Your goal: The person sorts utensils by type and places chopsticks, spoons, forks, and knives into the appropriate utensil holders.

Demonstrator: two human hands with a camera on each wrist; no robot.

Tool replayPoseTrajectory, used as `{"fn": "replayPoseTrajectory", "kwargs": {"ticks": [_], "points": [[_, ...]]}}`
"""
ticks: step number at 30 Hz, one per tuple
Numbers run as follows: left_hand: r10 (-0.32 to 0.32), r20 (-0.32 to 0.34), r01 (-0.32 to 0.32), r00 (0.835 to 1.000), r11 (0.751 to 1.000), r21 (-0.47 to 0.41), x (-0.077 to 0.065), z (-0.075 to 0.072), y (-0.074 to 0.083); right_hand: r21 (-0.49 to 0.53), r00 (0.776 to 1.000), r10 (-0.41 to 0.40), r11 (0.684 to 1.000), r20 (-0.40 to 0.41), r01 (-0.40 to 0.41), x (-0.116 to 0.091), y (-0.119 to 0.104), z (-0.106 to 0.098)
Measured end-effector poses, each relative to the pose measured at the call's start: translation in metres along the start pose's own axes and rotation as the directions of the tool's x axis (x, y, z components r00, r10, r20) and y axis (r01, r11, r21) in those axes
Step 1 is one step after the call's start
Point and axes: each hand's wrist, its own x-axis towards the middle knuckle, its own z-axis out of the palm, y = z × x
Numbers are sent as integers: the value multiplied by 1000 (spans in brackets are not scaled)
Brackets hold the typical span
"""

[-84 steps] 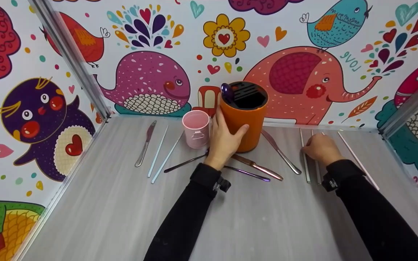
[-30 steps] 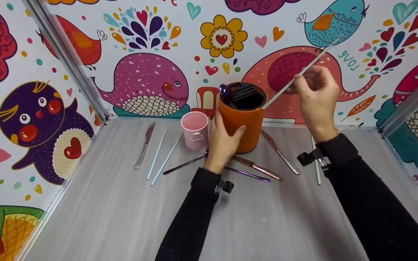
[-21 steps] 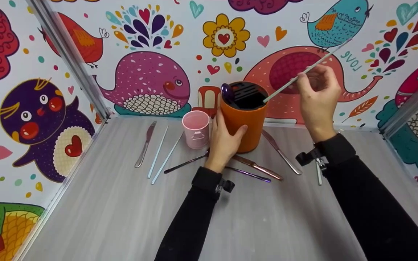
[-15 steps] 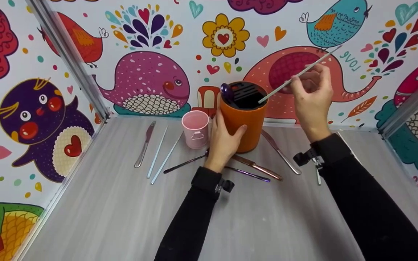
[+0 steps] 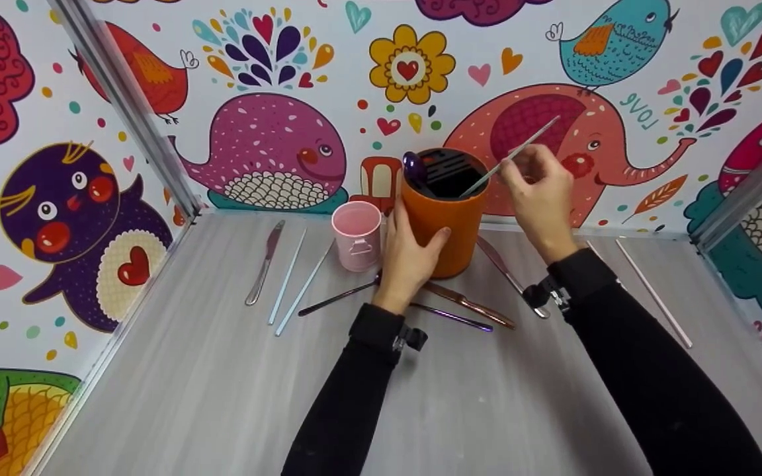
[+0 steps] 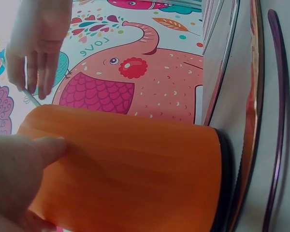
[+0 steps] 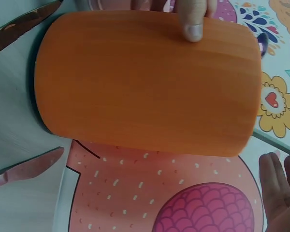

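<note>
An orange utensil holder (image 5: pixel 444 228) with a black slotted top stands upright in the head view. My left hand (image 5: pixel 411 258) grips its left side, thumb across the front, other fingers partly hidden behind it. My right hand (image 5: pixel 543 198) pinches a pale green chopstick (image 5: pixel 547 125) between thumb and fingertips, just right of the holder. The chopstick is tilted, and its lower end is inside the opening at the front right of the top. In the right wrist view, the chopstick (image 7: pixel 275 144) passes behind the holder's rim. A shiny purple spoon (image 5: pixel 411 164) sticks out of the top's left side.
A pink cup (image 5: pixel 358 241) stands left of the holder. Around lie a silver knife (image 5: pixel 266 264), light blue chopsticks (image 5: pixel 288 276), a dark handle (image 5: pixel 338 297), a copper knife (image 5: pixel 470 305), a purple handle (image 5: pixel 450 317), another silver knife (image 5: pixel 507 274) and a pink chopstick (image 5: pixel 653 292). Printed walls rise behind.
My right hand has lifted a green chopstick from the table on the right and brought it to the holder. Its lower end has gone into the opening. My left hand has stayed on the holder.
</note>
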Motion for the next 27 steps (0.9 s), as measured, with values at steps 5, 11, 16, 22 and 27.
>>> {"fn": "replayPoseTrajectory", "kwargs": {"ticks": [5, 11, 16, 22, 27], "points": [[6, 0, -6, 1000, 1000, -1, 1, 0, -1, -129, 1000, -9, 992, 11, 10, 0, 7, 7], [13, -5, -12, 1000, 1000, 23, 0, 1, 0, -203, 998, -7, 979, 55, 19, -1, 12, 13], [18, -6, -18, 1000, 999, 30, 0, 2, 0, -238, 998, -13, 971, 54, 26, -1, 16, 17], [30, -11, -29, 999, 999, 29, 0, 1, 0, -248, 999, -20, 968, 27, 26, 0, 19, 20], [28, -14, -28, 1000, 999, 25, 0, 1, 0, -275, 999, 0, 961, 33, 9, -1, 20, 21]]}}
